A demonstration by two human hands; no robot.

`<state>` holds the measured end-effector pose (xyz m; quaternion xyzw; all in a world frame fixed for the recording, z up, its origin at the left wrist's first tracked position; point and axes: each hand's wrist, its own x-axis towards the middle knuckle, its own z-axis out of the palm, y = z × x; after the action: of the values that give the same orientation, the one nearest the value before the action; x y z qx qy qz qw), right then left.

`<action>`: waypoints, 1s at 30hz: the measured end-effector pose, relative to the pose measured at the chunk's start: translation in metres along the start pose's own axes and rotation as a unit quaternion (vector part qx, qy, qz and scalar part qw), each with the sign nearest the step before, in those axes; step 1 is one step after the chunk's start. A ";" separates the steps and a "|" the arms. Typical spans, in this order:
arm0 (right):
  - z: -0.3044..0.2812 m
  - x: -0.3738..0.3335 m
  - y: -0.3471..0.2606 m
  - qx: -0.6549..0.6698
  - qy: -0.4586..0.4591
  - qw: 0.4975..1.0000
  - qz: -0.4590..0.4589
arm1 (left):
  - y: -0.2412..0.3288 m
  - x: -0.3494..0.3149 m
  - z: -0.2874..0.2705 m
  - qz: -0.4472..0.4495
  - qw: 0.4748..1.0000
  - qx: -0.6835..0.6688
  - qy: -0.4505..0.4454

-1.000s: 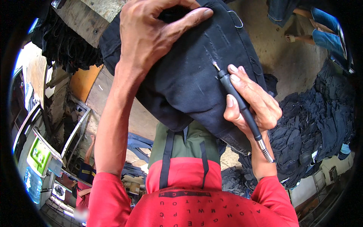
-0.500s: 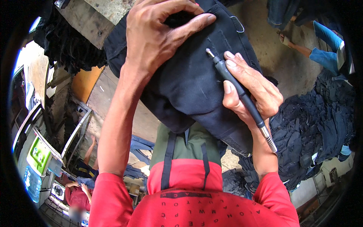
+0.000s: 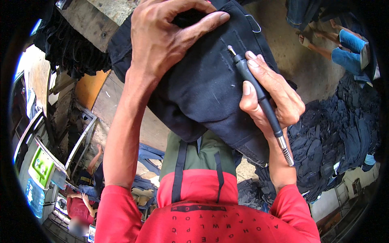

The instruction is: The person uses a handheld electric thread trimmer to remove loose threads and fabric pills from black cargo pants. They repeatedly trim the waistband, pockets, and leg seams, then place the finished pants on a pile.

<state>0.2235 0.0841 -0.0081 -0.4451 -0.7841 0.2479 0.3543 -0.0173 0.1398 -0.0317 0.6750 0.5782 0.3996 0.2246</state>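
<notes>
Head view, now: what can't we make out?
All in the head view:
Black garment: far end cut off by top edge.
Left hand: some fingertips hidden behind the hand or past top edge.
Pen-shaped tool: tip too small to tell if touching.
Person in dark red: face blurred.
Blue denim wearer: upper body beyond fisheye rim.

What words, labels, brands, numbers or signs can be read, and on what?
Red shirt: rows of dark letters plus a dark bar with lettering, upside down in view; wording not copied here.
Maroon shirt on the person at lower left: any marking too small to read.
Tool in the right hand: no text visible.
Black cloth: pale marks, no text visible.
</notes>
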 end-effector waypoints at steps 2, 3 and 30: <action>-0.001 0.000 -0.001 -0.002 -0.003 1.000 0.011 | 0.000 0.000 0.000 -0.001 1.000 -0.005 0.000; -0.001 -0.001 -0.001 -0.006 -0.003 1.000 0.015 | -0.002 0.002 0.003 0.028 0.999 -0.012 0.014; -0.008 -0.019 -0.001 0.011 0.012 1.000 0.015 | -0.014 -0.001 0.008 0.053 0.998 -0.018 0.028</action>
<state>0.2363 0.0680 -0.0088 -0.4563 -0.7703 0.2564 0.3643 -0.0197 0.1437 -0.0473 0.6893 0.5404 0.4397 0.1988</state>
